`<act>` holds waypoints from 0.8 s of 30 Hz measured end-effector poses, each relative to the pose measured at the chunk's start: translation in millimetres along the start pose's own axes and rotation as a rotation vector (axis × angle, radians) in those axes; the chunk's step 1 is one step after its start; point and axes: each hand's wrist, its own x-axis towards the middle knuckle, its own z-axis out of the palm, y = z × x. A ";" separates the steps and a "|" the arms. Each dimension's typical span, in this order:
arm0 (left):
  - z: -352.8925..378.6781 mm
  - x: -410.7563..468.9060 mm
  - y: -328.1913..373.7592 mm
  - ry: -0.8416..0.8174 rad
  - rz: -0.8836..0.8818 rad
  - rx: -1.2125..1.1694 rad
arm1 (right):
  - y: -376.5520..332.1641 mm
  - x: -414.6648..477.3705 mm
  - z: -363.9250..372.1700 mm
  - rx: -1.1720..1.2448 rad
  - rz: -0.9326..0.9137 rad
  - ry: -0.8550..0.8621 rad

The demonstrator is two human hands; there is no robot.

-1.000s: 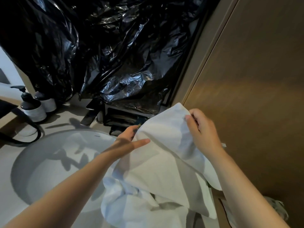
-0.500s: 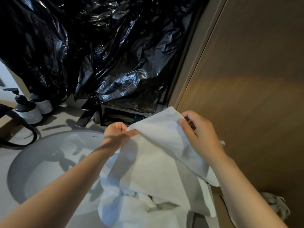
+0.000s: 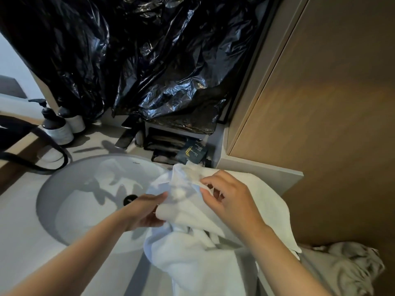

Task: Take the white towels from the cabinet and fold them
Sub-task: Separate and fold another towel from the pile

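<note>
Towel (image 3: 198,259) crumpled, long axis toward sink (image 3: 70,210) rim; left hand (image 3: 145,212), right hand (image 3: 230,201) grip pinching upper edge.

A dark packet (image 3: 193,152) at twelve o'clock from the hands bears a gold angular logo and small pale print, too blurred to read.

Sink basin (image 3: 70,201) open leftward; wooden panel (image 3: 333,124) blocks right.

White towel (image 3: 213,263): one in hand; crumpled greyish cloth (image 3: 350,268): one. Hands: two. Pump bottles (image 3: 56,127): two. Round basin (image 3: 70,201): one. Black plastic sheet (image 3: 136,60): one.
</note>
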 end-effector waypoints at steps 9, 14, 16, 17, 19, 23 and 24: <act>-8.0 -20.3 -5.8 -0.003 0.164 -0.165 | -12.7 -6.2 37.6 0.024 0.015 -0.054; -7.9 -29.7 -6.6 0.002 0.152 -0.231 | -20.7 -15.7 49.0 0.032 0.031 -0.140; -7.2 -31.4 -6.7 0.010 0.156 -0.249 | -22.6 -16.2 52.9 0.028 0.045 -0.155; -6.7 -32.2 -5.9 0.007 0.157 -0.249 | -22.8 -16.5 53.7 0.028 0.053 -0.166; -6.0 -32.4 -3.8 0.003 0.153 -0.239 | -22.1 -18.2 52.8 0.052 0.068 -0.202; -0.3 -37.1 2.0 -0.014 0.123 -0.208 | -14.5 -25.3 42.6 0.135 0.127 -0.284; 2.6 -38.9 3.1 -0.018 0.131 -0.151 | -11.5 -28.8 39.0 0.147 0.141 -0.286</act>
